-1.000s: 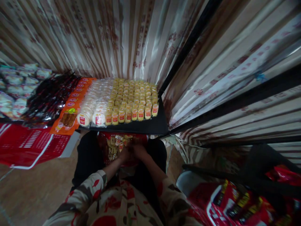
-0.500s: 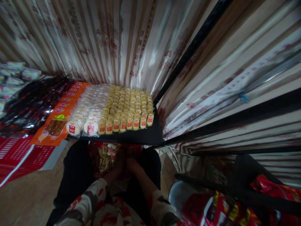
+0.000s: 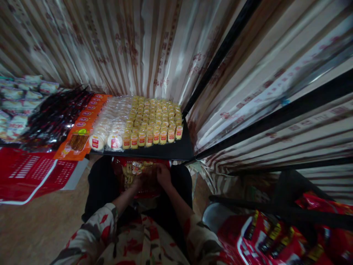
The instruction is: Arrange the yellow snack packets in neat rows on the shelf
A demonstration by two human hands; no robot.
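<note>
Low in the middle of the frame, both hands meet on a red snack bag [image 3: 132, 176] that rests on the person's lap, just below the front edge of the black table [image 3: 171, 151]. The left hand [image 3: 138, 181] grips the bag at its middle, fingers curled on the wrapper; the right hand [image 3: 163, 174] holds its right side, fingers closed on the plastic. On the table above stand rows of small yellow packets [image 3: 154, 123], with round white cakes [image 3: 106, 130] just left of them. Further left lie an orange packet [image 3: 78, 138] and dark packets [image 3: 55, 117]. Red bags [image 3: 264, 239] fill the lower right corner.
</note>
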